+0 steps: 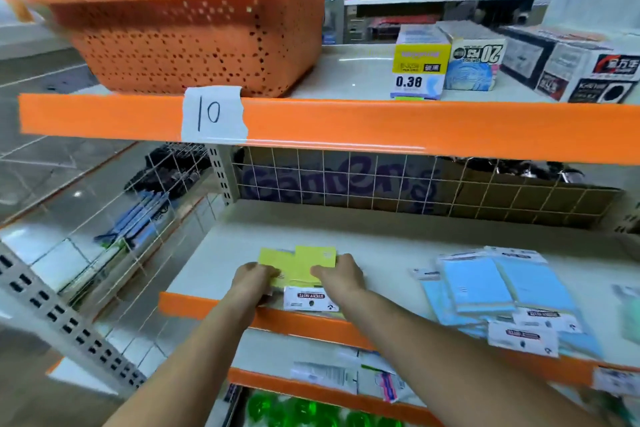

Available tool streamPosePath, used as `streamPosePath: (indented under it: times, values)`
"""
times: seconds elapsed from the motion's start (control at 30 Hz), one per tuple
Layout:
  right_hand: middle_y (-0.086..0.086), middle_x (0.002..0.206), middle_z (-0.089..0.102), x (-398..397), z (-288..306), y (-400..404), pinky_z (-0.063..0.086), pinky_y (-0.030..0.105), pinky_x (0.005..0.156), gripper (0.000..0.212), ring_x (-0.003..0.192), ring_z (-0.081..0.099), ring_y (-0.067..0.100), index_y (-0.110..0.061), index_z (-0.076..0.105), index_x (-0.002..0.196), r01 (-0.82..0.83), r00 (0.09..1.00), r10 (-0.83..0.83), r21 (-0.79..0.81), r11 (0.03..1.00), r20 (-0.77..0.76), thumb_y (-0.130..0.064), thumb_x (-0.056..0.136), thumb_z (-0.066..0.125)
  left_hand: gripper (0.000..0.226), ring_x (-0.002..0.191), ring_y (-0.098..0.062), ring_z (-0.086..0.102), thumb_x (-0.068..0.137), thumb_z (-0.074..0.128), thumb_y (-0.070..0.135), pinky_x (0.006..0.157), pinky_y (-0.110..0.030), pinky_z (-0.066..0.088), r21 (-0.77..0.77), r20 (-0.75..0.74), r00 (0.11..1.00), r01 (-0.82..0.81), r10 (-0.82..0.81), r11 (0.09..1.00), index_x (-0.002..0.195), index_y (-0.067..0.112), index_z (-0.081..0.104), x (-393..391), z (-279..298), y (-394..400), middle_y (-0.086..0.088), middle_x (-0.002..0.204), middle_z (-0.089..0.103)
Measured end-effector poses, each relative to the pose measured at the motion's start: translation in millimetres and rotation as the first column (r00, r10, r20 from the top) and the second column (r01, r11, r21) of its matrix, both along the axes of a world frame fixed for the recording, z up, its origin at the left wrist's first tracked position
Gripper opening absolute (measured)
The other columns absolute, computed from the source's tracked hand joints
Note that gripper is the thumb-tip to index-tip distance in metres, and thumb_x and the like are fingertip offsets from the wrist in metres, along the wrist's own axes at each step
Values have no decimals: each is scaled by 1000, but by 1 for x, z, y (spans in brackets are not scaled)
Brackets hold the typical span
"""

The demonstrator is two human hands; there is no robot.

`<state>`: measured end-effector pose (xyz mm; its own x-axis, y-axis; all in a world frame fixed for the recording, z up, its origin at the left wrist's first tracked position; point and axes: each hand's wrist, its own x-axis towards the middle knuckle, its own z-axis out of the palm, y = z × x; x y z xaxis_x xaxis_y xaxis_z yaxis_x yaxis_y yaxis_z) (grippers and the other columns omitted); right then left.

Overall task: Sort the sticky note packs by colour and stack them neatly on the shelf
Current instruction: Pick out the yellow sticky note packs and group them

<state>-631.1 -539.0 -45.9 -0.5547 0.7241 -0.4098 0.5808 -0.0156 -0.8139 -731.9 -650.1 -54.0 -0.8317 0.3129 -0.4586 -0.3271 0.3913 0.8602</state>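
Yellow sticky note packs [300, 263] lie in a small pile at the front left of the middle shelf [381, 239], their white header cards facing me. My left hand [254, 279] holds the pile's left side and my right hand [341, 276] holds its right side, fingers curled over the packs. To the right, a loose heap of blue sticky note packs [498, 284] lies on the same shelf, overhanging the orange front edge. A pale green pack [628, 312] shows at the far right edge.
An orange perforated basket [194, 42] sits on the upper shelf above a paper label marked 10 [213, 114]. Boxes of goods [474, 62] stand to its right. A wire grid [415, 187] backs the middle shelf. More packets lie on the shelf below [346, 374].
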Motion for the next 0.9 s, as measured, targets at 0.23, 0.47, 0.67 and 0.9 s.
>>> streamPosePath:
  times: [0.23,0.47,0.67,0.9]
  values:
    - [7,96,54,-16,-6,-10,41,28,56,53,80,56,26,-7,36,130,-39,998,29,177,983,58,-18,87,65,5,61,-25,52,85,59,7,56,-27,38,-120,-52,989,130,-137,984,81,4,59,-26,-17,-8,-14,73,58]
    - [6,129,49,-27,-9,-21,36,27,70,54,112,55,28,-18,37,135,-159,974,84,373,914,208,-28,88,62,49,104,-33,55,60,53,40,99,-44,41,-385,-73,968,194,-239,902,103,17,49,-46,-32,-8,-9,107,59]
    - [4,134,48,-33,-17,-28,43,31,85,54,123,45,25,-18,41,135,-235,945,91,462,855,313,-34,87,61,57,131,-30,34,82,52,41,105,-42,27,-641,-220,913,131,-344,756,131,12,45,-41,-20,-8,-12,136,40]
    - [3,134,47,-33,-21,-23,42,32,90,52,127,37,24,-17,46,134,-266,937,106,487,832,332,-36,88,59,58,123,-30,44,80,56,44,101,-41,31,-651,-173,884,229,-435,724,128,16,40,-45,-23,-7,-9,130,46]
